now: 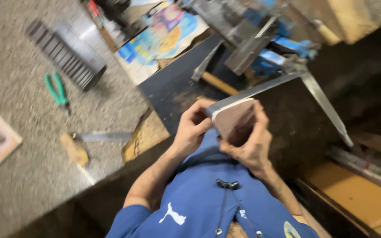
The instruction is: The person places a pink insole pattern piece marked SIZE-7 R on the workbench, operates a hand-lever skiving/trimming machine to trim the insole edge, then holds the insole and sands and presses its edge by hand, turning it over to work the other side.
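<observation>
Both hands' grip (225, 132) around sandpaper (237, 121).

Flat metal strip (261, 90): bare steel, dull grey, smooth, faint sheen along its edge. Pad (237, 121) pressed on it by both hands: reddish-brown, matt, looks like abrasive paper; blurred, grain not resolvable. Floor (18, 176): speckled grey stone, rough-looking, matt. Pliers (57, 90): green plastic grips, slightly glossy. Chisel (94, 140): pale wooden handle, grey metal blade. Shirt (199, 202): blue cloth, matt. Board (173, 88): black, matt, dusty.
</observation>
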`<state>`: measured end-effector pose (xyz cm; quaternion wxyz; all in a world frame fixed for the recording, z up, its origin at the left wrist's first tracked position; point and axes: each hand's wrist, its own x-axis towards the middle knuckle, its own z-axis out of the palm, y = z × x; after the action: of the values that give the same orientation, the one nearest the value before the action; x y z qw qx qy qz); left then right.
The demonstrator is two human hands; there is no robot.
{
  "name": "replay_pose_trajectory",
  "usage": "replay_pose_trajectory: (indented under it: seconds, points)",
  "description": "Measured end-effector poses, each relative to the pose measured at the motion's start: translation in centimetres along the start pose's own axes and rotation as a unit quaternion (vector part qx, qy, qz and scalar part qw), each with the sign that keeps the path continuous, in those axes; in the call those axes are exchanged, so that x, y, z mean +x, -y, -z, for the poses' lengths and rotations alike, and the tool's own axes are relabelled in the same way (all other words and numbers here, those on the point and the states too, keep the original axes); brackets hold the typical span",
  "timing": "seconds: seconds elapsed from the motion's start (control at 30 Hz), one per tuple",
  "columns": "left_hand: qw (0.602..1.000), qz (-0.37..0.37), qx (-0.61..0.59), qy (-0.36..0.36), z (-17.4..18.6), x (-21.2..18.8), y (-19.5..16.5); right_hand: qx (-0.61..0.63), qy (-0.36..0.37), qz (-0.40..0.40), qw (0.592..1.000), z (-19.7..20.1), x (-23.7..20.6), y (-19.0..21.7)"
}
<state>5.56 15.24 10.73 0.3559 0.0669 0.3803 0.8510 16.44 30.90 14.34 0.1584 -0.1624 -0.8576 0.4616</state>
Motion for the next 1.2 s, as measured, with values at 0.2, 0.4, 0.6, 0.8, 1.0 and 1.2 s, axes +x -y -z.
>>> replay_pose_trajectory:
  seconds: [0.2,0.4,0.6,0.8,1.0,1.2]
  points:
    - [0.998,-0.009,-0.068,0.000,-1.6,0.2,-0.4,-0.060,-0.027,0.040,0.997,1.2,0.8,2.7]
    - [0.997,-0.037,-0.070,-0.007,-1.9,0.2,-0.5,-0.108,-0.039,0.074,0.991,1.2,1.2,4.1]
    - [0.996,-0.052,-0.066,-0.013,-1.8,0.0,-0.9,-0.139,-0.032,0.075,0.987,1.1,1.5,4.8]
    - [0.995,-0.066,-0.067,-0.022,-1.6,-0.4,-1.7,-0.131,-0.018,0.088,0.987,0.5,2.1,5.5]
    - [0.992,-0.091,-0.061,-0.055,-0.5,-1.2,-1.8,-0.121,0.018,0.109,0.987,-0.4,2.7,5.8]
    - [0.987,-0.136,-0.040,-0.074,2.7,-1.8,-3.0,0.068,0.108,0.088,0.988,-3.0,3.9,3.1]
